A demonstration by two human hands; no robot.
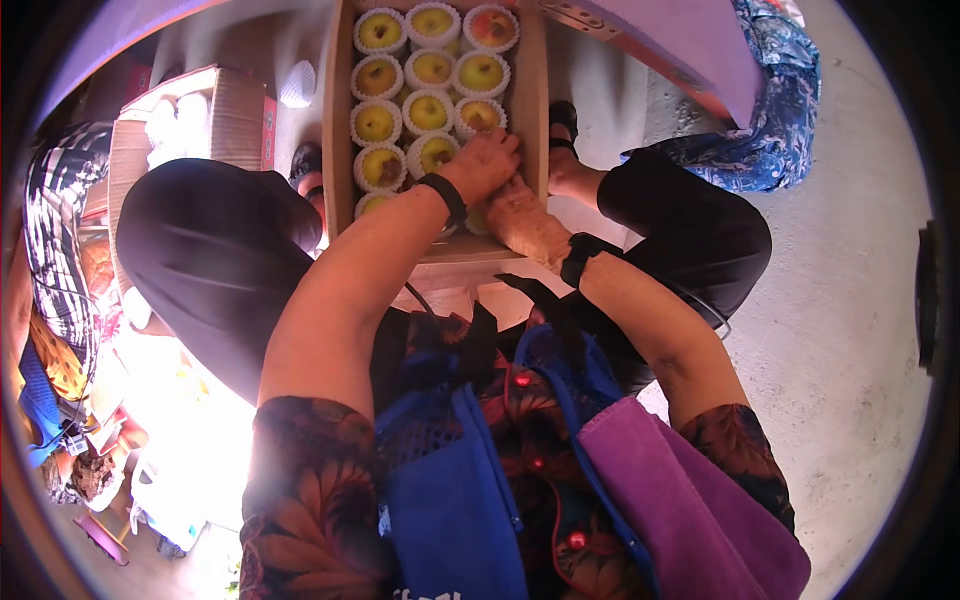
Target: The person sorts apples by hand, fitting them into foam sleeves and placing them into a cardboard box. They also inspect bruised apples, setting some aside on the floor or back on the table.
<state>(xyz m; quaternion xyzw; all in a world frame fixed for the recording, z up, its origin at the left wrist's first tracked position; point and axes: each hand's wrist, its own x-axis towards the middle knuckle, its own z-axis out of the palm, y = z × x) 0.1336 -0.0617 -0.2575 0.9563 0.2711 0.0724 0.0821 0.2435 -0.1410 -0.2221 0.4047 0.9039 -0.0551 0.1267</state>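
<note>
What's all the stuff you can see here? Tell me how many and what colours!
Fruits: at least twelve, yellow-green, some reddish, in the box
Foam nets: one round each fruit, white
Box: one, brown, between the legs
Loose net: one, white, left of the box
Second box: one, brown, far left, white things inside
Checked cloth: one, black and white, left edge
Spool: one, pink, bottom left
Jumble: too bright to count, left
Patterned cloth: one, blue, top right
Purple cloth: one, over the lap
Floor: grey, right
Shoes: two, black, beside the box
Left hand: one, black wristband, at the fruits
Right hand: one, black watch, beside it
</note>
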